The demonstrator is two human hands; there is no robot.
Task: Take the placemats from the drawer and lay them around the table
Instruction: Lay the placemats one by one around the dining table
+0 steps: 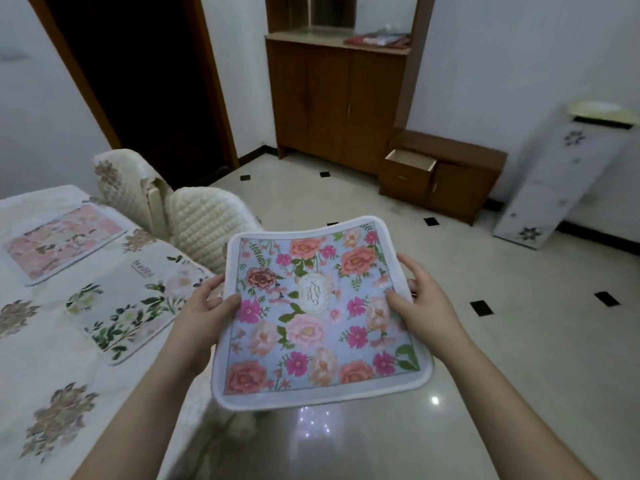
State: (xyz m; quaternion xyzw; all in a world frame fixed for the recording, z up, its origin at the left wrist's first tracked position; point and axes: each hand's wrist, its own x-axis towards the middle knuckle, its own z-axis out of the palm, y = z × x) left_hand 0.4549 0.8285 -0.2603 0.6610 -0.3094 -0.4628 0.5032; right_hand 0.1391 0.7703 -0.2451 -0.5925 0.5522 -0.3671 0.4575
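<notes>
You hold the blue flowered placemat [320, 311] mid-frame, your left grip [204, 308] and right grip [420, 299] clamping its side edges, beside two placemats on the counter [41, 341] at left.

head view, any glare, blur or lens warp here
Head view: glare spots on the glossy floor below the blue floral placemat; dim, bluish light; wide-angle bowing tilts the door frame and white panel; cabinet slightly soft.
</notes>
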